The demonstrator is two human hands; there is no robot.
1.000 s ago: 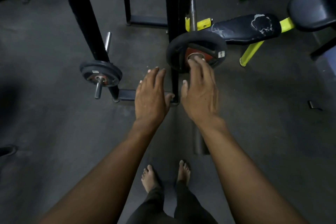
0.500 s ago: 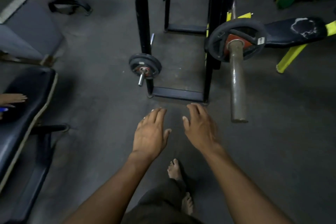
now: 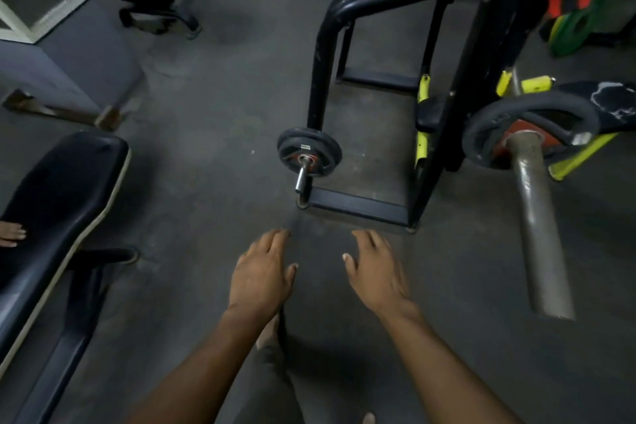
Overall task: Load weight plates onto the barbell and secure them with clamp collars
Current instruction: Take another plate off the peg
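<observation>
The barbell juts toward the camera as a dull grey steel sleeve, ahead and to the right of the right hand and well apart from it. A black weight plate with grip cut-outs and a red centre sits at the sleeve's far end; whether a collar is fitted behind it cannot be made out through the blur.

Both forearms reach forward and down, palms facing the floor. The left hand hangs loose with its fingers spread and slightly curled, grasping nothing. The right hand mirrors it, fingers relaxed and apart, also empty, with a gap of bare floor between the two.

Straight ahead of the hands, a smaller black plate rests on a short chrome peg sticking out of a black tubular rack. The floor is dark, matte and rubbery. Far left of the left hand lies a padded black bench with a pale edge. A green plate leans beyond the rack at the far right.
</observation>
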